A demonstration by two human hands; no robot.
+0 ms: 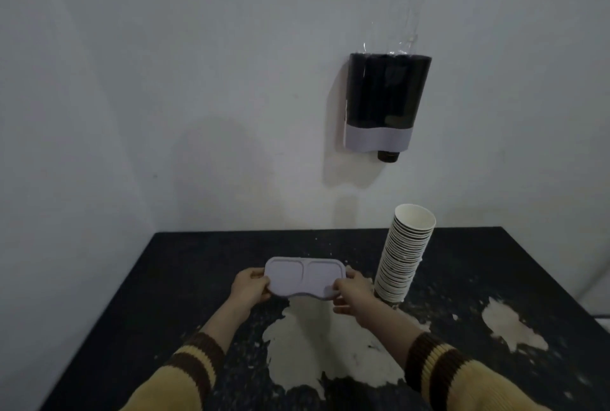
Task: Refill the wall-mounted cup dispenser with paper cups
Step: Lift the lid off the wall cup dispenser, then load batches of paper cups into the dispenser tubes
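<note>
A dark, translucent cup dispenser (386, 93) with a pale grey band at its base hangs on the white wall, top open; a dark cup bottom pokes out below it. Its pale grey lid (305, 277), with two oval recesses, is held flat over the table between both hands. My left hand (249, 288) grips the lid's left end, my right hand (353, 293) its right end. A tall, leaning stack of white paper cups (404, 255) stands on the table just right of my right hand, mouth up.
The black table (198, 278) has worn patches where pale material shows through in the middle and at the right. It butts against the wall below the dispenser. Clear tape strips run up the wall above the dispenser.
</note>
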